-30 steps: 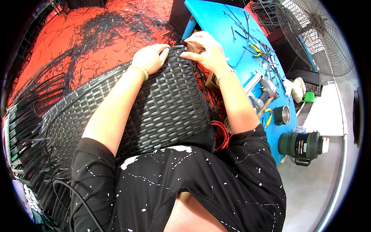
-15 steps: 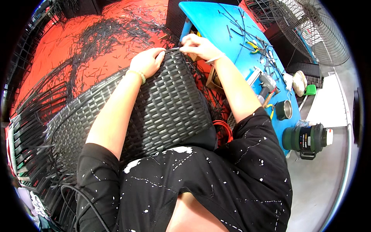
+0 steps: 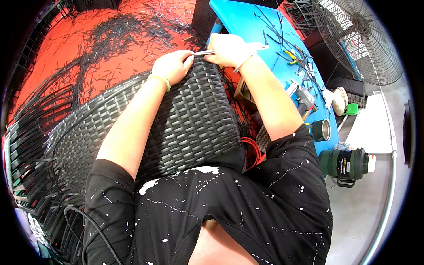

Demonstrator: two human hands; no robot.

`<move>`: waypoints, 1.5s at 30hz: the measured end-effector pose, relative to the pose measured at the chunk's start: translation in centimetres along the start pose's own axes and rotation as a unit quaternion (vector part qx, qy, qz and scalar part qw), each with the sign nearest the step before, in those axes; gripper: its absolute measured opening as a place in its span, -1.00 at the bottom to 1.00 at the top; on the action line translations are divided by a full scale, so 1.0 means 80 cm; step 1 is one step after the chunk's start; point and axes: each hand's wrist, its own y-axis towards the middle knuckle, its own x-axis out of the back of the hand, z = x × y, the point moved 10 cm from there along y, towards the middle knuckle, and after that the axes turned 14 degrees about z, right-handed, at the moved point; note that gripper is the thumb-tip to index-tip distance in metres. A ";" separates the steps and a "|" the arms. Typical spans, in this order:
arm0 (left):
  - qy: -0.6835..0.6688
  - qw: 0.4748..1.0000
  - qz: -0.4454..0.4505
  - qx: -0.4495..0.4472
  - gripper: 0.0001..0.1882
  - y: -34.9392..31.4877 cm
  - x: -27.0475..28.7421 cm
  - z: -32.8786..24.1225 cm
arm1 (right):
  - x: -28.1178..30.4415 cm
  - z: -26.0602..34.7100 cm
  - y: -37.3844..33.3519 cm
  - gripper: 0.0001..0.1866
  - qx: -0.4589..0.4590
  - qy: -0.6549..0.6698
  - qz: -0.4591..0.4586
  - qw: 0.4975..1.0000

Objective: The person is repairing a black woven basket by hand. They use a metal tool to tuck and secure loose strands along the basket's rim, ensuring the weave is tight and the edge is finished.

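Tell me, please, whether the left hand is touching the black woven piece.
Touching. The head view shows the left hand resting against the upper edge of the black woven piece, with no gap visible between them.

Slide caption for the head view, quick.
Right hand grips a thin grey strip at the far edge of a black wicker piece, left hand on that edge, blue table at right.

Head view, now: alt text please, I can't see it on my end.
A person's right hand grips a thin grey object, too small to identify, at the top corner of a black woven piece, with the left hand resting at its edge. Beyond is a red floor littered with black scraps; at right, a blue table holds tools.
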 end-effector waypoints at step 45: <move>-0.004 0.999 -0.048 -0.017 -0.66 -0.006 0.005 0.005 | 0.033 0.000 -0.080 -0.59 0.128 0.082 -0.158 0.976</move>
